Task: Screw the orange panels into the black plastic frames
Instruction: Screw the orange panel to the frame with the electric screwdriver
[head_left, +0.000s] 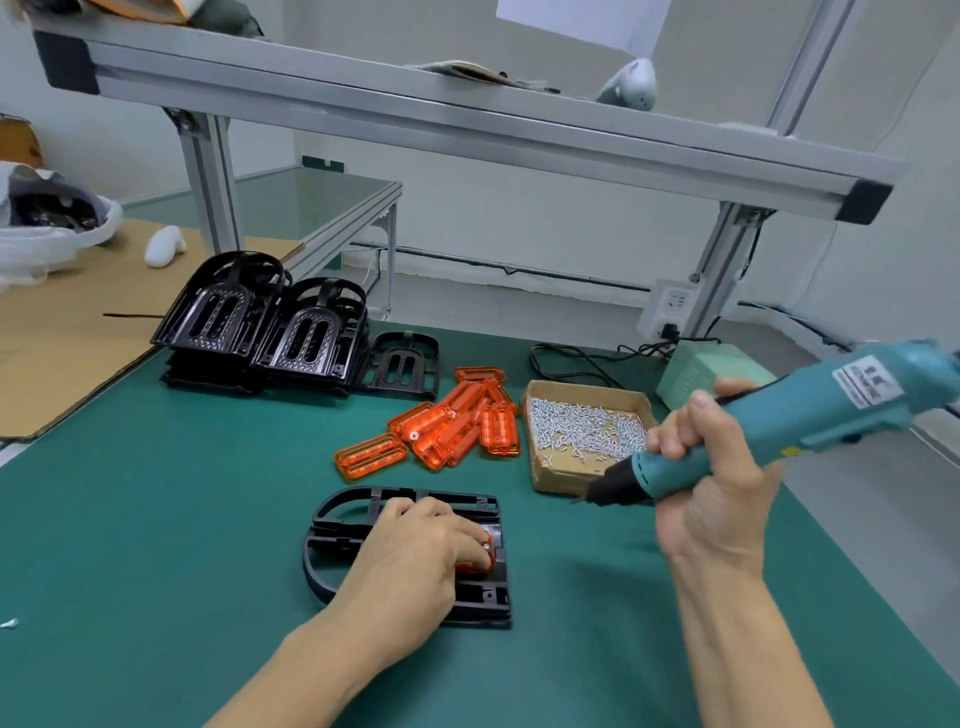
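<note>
Left fingers: those of the left hand (415, 545) curl down over an orange panel (475, 564), pressing it into the black plastic frame (337, 525); whether they pinch it or only press is hard to tell, as the hand covers most of it.
Right fingers: the right hand (711, 467) is clenched round a teal electric screwdriver (769, 431), held above the desk, tip (579, 499) pointing down-left toward the frame, not touching it.
Frame: lies flat on the green desk (156, 519), near the front edge, rounded end to the left.
Spare panels: a loose heap of orange panels (457, 426) just behind the frame.
Screws: a shallow cardboard box (550, 475) of silver screws (582, 426), right of the heap.
Other frames: stacks of black frames (260, 322) at the back left, one single frame (400, 364) flat beside them.
Behind: a pale green power supply (701, 369) near the wall socket (670, 306).
</note>
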